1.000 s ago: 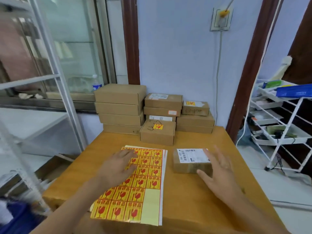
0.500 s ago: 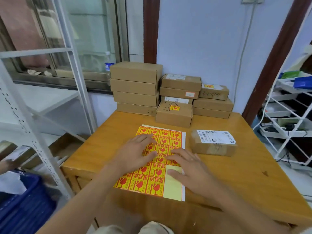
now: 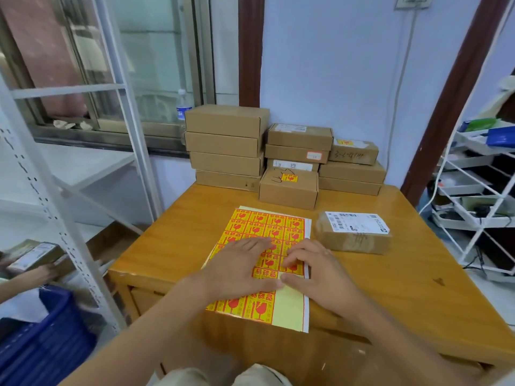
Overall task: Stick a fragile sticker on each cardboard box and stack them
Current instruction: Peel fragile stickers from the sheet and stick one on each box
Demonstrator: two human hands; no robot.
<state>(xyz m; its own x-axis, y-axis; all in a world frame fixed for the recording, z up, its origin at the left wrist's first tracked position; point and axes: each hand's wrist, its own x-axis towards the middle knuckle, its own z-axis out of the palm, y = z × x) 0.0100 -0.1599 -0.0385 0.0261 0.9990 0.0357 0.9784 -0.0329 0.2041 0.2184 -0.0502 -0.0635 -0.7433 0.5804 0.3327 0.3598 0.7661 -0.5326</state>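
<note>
One sticker sheet [image 3: 267, 235] is lying near the front edge of the table [image 3: 390, 288], with part of its lower right already peeled to bare backing. One taped box [image 3: 354, 232] with a white shipping label is sitting just right of the sheet, not touching it. Eleven boxes are counted along the table's far edge: a stack of four [image 3: 225, 143] at the left, three [image 3: 299, 146] in the middle with a stickered box [image 3: 288, 188] in front, and three [image 3: 352, 168] at the right.

The sheet is being pressed flat by the left hand [image 3: 237, 266], fingers straight. The right hand [image 3: 317, 271] is resting on the sheet's right part, fingers slightly bent on a sticker; whether anything is pinched cannot be told.

A white shelf frame [image 3: 55, 190] is standing left of the table, a white rack [image 3: 479, 190] right.
</note>
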